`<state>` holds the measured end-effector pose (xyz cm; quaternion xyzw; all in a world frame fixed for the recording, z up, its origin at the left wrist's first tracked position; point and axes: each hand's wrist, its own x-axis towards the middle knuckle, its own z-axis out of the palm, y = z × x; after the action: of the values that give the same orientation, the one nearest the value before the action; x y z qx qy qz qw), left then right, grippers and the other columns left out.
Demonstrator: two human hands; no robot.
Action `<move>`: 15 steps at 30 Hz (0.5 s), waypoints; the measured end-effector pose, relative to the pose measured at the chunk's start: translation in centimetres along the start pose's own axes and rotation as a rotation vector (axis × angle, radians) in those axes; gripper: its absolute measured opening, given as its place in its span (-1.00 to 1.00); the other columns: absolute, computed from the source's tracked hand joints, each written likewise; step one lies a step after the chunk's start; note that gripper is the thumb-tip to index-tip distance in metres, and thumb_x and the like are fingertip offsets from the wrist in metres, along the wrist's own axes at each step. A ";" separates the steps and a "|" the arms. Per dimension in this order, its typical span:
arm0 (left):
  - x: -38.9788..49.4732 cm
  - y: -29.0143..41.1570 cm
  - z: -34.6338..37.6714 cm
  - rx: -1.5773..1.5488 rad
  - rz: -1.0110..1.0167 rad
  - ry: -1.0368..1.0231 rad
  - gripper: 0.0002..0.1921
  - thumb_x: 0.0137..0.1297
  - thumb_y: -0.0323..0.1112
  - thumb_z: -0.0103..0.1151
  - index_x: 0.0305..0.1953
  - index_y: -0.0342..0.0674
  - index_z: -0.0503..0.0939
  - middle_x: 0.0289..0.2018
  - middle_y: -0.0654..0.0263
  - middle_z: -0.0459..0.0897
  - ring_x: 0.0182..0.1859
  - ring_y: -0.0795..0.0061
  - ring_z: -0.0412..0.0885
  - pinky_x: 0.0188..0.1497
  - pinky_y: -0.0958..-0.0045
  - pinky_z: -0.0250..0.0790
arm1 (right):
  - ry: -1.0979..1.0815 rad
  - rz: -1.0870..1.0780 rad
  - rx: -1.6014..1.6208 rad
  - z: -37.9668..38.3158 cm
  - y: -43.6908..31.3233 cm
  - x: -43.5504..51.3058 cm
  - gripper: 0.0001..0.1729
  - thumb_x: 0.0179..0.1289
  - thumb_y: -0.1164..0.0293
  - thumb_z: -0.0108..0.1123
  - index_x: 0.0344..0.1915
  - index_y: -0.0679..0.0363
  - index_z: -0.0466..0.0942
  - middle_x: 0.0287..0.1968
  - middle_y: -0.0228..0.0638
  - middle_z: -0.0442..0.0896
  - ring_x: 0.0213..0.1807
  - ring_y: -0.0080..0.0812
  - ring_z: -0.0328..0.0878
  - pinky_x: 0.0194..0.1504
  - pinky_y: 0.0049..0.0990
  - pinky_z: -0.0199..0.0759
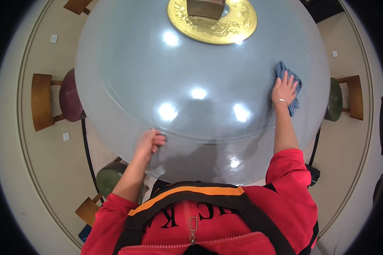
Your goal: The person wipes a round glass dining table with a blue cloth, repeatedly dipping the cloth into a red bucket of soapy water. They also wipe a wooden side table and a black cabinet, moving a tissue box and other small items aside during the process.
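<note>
My right hand [284,91] lies with fingers spread over a crumpled blue cloth [296,83], holding it under the palm against the round table's glossy grey top. A bracelet circles that wrist. At the near left, my left hand [150,142] hovers over or touches the rim of the large glass turntable [191,114]; contact cannot be told. Its fingers are loosely curled and slightly blurred, with nothing visible in them. The turntable covers much of the round table [191,162].
On the turntable's far part sits a gold embossed disc [207,32] bearing a brown box [206,9]. Chairs with maroon [71,95] and green [334,98] seats flank the table. Another green chair [110,178] stands close by my left forearm.
</note>
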<state>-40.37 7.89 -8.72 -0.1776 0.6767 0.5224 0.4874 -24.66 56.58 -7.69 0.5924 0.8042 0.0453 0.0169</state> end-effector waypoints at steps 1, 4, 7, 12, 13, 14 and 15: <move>0.4 0.3 -0.9 -0.024 0.057 0.061 -0.63 0.55 -0.06 -0.11 -0.05 -0.28 0.50 -0.32 0.18 0.72 -0.40 0.52 0.69 -0.61 0.64 0.26 | 0.076 -0.121 0.063 0.1 -1.5 -0.8 -0.40 0.49 0.05 -0.20 0.47 -0.16 0.21 0.54 -0.32 0.14 0.57 -0.04 -0.05 0.42 0.04 -0.02; 1.8 2.0 -2.7 -0.162 0.190 0.207 -0.59 0.57 -0.01 -0.16 -0.06 -0.30 0.49 -0.33 0.20 0.71 -0.43 0.53 0.67 -0.64 0.63 0.23 | 0.317 -0.634 0.231 0.0 -9.3 -11.9 -0.50 0.30 0.24 0.04 0.24 0.01 0.48 0.34 -0.16 0.43 0.45 0.03 0.20 0.36 0.10 0.09; 3.7 4.6 -3.7 -0.196 0.283 0.308 -0.56 0.56 0.03 -0.19 -0.08 -0.27 0.50 -0.35 0.19 0.71 -0.47 0.53 0.65 -0.66 0.61 0.18 | 0.119 -1.180 0.487 -0.4 -13.6 -26.0 -0.47 0.23 0.33 0.13 0.25 -0.06 0.49 0.31 -0.24 0.46 0.47 0.01 0.19 0.40 0.16 -0.03; 4.8 5.3 -4.2 0.002 0.275 0.324 -0.57 0.55 0.05 -0.15 -0.24 -0.20 0.51 -0.45 0.22 0.70 -0.60 0.58 0.58 -0.69 0.62 0.11 | -0.010 -0.885 0.279 3.2 -2.1 -20.4 -0.49 0.15 0.41 0.09 0.15 -0.05 0.56 0.23 -0.32 0.49 0.46 -0.04 0.19 0.42 0.08 0.00; 4.6 4.6 -4.2 -0.066 0.317 0.233 -0.60 0.55 0.02 -0.12 -0.25 -0.19 0.51 -0.44 0.22 0.71 -0.60 0.58 0.59 -0.69 0.63 0.11 | 0.145 -0.684 0.130 4.1 1.2 -16.2 -0.48 0.18 0.41 0.05 0.18 -0.01 0.54 0.29 -0.27 0.47 0.47 -0.02 0.17 0.42 0.05 0.01; 4.3 3.9 -3.8 -0.129 0.318 0.164 -0.63 0.55 0.00 -0.10 -0.26 -0.18 0.50 -0.43 0.21 0.71 -0.59 0.58 0.59 -0.69 0.64 0.10 | 0.254 -0.522 0.250 4.6 3.7 -10.9 -0.50 0.24 0.40 -0.01 0.20 0.04 0.53 0.34 -0.25 0.43 0.49 -0.01 0.14 0.41 0.04 0.03; 3.9 3.1 -3.2 -0.141 0.285 0.180 -0.64 0.55 -0.02 -0.09 -0.26 -0.18 0.50 -0.43 0.21 0.71 -0.58 0.58 0.60 -0.69 0.64 0.11 | 0.390 -0.362 0.342 4.9 5.0 -6.4 -0.48 0.31 0.36 -0.08 0.26 0.02 0.48 0.40 -0.30 0.37 0.50 0.00 0.12 0.38 0.05 0.11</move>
<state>-46.02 7.34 -10.47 -0.1596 0.6976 0.6143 0.3323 -17.61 52.16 -12.23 0.4140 0.8806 0.0187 -0.2297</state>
